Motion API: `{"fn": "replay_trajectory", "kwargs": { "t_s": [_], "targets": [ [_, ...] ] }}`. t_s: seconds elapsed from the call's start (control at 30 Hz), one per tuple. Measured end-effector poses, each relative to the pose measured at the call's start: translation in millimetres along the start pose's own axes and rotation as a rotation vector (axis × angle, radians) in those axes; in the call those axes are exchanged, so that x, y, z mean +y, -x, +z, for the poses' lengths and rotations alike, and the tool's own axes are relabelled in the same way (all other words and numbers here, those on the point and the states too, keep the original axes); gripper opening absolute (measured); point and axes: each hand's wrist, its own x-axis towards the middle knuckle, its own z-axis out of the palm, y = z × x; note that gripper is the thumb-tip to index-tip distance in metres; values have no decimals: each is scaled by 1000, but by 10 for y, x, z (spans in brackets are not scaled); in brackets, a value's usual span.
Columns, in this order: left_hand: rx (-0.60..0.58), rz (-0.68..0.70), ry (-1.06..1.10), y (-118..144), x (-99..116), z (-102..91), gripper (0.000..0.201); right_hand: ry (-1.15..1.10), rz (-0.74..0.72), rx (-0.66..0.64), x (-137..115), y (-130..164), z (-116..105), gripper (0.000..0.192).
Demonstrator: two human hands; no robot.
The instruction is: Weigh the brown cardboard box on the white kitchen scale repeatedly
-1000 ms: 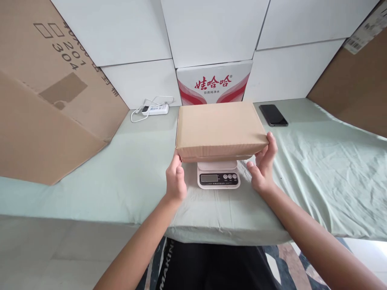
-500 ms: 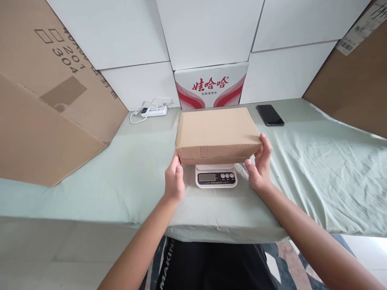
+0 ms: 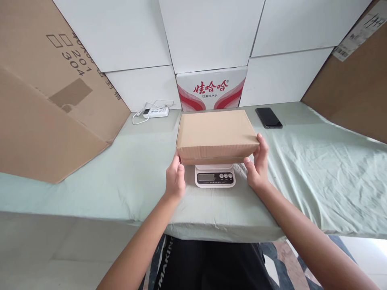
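Note:
A closed brown cardboard box sits over a white kitchen scale, and I cannot tell whether it rests on the scale or is held just above it. My left hand grips the box's near left corner, with the thumb in front and the other fingers hidden at the side. At the near right corner, my right hand holds the box between thumb and fingers. Below the box, the scale's front panel shows a small display and several round buttons; the box hides its platform.
A black phone lies at the back right on the green cloth. Back left is a white power strip with a cable. Large cardboard panels stand left and right; a printed carton stands behind.
The whole view has shifted slightly. Both hands stay on the cardboard box, which keeps nearly the same place over the scale.

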Motion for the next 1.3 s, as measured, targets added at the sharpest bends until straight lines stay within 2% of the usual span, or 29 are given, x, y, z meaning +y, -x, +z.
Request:
{"fn": "replay_trajectory", "kwargs": {
  "t_s": [0.17, 0.33, 0.43, 0.6, 0.73, 0.93, 1.03, 1.17, 1.3],
  "targets": [
    [18, -14, 10, 1, -18, -1, 86, -2, 12, 10, -22, -7, 3, 81],
    [135, -23, 75, -12, -51, -19, 88, -20, 29, 53, -12, -27, -15, 80],
    [163, -51, 95, -18, -56, -22, 91, -53, 43, 61, -2, -42, -23, 81],
    [117, -88, 113, -12, -34, -17, 85, -93, 56, 80, 2, -56, -34, 81],
    [92, -92, 118, -14, 4, -11, 83, -72, 97, 35, -25, -68, -64, 80],
    [-30, -69, 172, -58, 43, -30, 86, -103, 111, -25, -6, -89, -82, 81],
    [-88, -90, 231, -120, 128, -85, 89, -146, 136, -45, -25, -154, -125, 80],
    [-168, -82, 217, -325, 367, -245, 91, -166, 114, -83, -231, -400, -272, 84],
    [-211, -32, 233, -728, 489, -341, 90, -201, 148, -154, -373, -820, -337, 78]
  ]
}}
